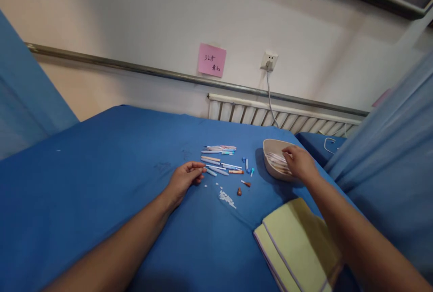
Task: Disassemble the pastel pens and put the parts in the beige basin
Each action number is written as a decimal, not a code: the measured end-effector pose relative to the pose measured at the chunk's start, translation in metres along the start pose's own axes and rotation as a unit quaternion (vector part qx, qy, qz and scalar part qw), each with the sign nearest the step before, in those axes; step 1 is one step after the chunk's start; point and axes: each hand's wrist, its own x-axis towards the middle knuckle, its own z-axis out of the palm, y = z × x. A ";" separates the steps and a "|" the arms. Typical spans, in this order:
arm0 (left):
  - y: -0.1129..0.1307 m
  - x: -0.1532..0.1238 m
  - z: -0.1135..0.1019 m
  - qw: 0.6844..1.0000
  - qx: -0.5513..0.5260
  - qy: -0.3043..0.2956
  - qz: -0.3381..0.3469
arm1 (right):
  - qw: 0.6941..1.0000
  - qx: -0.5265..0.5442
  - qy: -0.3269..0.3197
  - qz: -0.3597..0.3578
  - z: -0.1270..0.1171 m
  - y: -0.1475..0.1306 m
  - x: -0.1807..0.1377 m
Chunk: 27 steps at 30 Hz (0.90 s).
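Observation:
My left hand [185, 181] is at the left ends of a loose group of pens, thumb and fingers drawn together. Its fingertips meet the end of a light blue pen [211, 172]; whether they grip it I cannot tell. Beside it lie a grey-blue pen [219, 171] and an orange marker [236, 172]. My right hand [300, 162] reaches over the rim of a beige bin [270, 142], fingers closed together. White and pale sticks [278, 161], perhaps pens or swabs, lie inside the bin. Anything between the right fingertips is too small to make out.
Small white pieces [226, 198] lie scattered on the blue sheet [101, 170]. Small blue caps [248, 171] and brown pieces [239, 191] sit nearby. A folded yellow cloth [294, 242] is at front right. Behind are a radiator [237, 113] and a plugged-in socket [269, 60].

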 end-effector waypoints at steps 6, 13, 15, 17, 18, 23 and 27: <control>0.001 0.004 -0.009 0.999 -0.017 0.044 0.015 | 0.976 0.185 -0.017 -0.114 0.022 -0.121 -0.005; 0.006 0.008 -0.019 0.993 -0.027 0.112 0.030 | 0.973 0.122 -0.158 -0.115 0.064 -0.170 -0.006; 0.006 0.011 -0.020 0.992 -0.026 0.122 0.035 | 0.971 0.117 -0.155 -0.136 0.070 -0.169 -0.009; 0.005 0.014 -0.019 0.991 -0.026 0.124 0.037 | 0.970 0.118 -0.149 -0.153 0.073 -0.168 -0.012; 0.005 0.016 -0.019 0.991 -0.025 0.123 0.037 | 0.969 0.120 -0.148 -0.156 0.074 -0.168 -0.012; 0.003 0.018 -0.019 0.993 -0.020 0.112 0.037 | 0.966 0.140 -0.158 -0.152 0.079 -0.165 -0.007; 0.002 0.019 -0.019 0.993 -0.006 0.111 0.039 | 0.962 0.158 -0.166 -0.151 0.083 -0.161 -0.004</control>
